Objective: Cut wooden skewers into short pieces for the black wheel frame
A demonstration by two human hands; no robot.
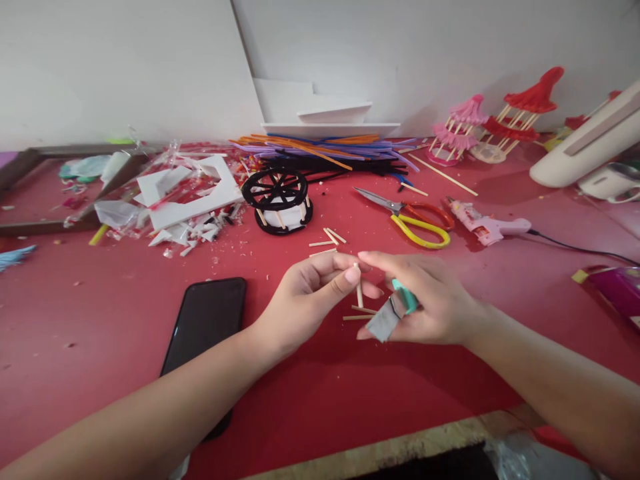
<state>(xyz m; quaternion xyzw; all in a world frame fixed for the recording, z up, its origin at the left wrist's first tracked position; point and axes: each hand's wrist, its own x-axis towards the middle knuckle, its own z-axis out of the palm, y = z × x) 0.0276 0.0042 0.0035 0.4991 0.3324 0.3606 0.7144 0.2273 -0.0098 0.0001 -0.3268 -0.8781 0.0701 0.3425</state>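
Observation:
My left hand (320, 293) is closed, pinching a short wooden stick (360, 295) upright between thumb and fingers. Close by on the right, my right hand (433, 297) is wrapped round a cutter knife (387, 319) with a teal part and a broad grey metal end pointing down and left. Its index finger reaches toward the top of the stick. Beneath the hands lie a few cut sticks (356, 318), and more short sticks (330, 241) are just beyond them. Farther back stands a small round frame (277, 200) of black fuzzy rings joined by short sticks around a white middle.
A black phone (207, 327) lies by my left forearm. Scissors (415, 220) and a pink glue gun (485, 223) with its cord are at right. White foam scraps (200, 193), pipe cleaners (320, 153) and pink (457, 130) and red (525, 113) tiered models line the back.

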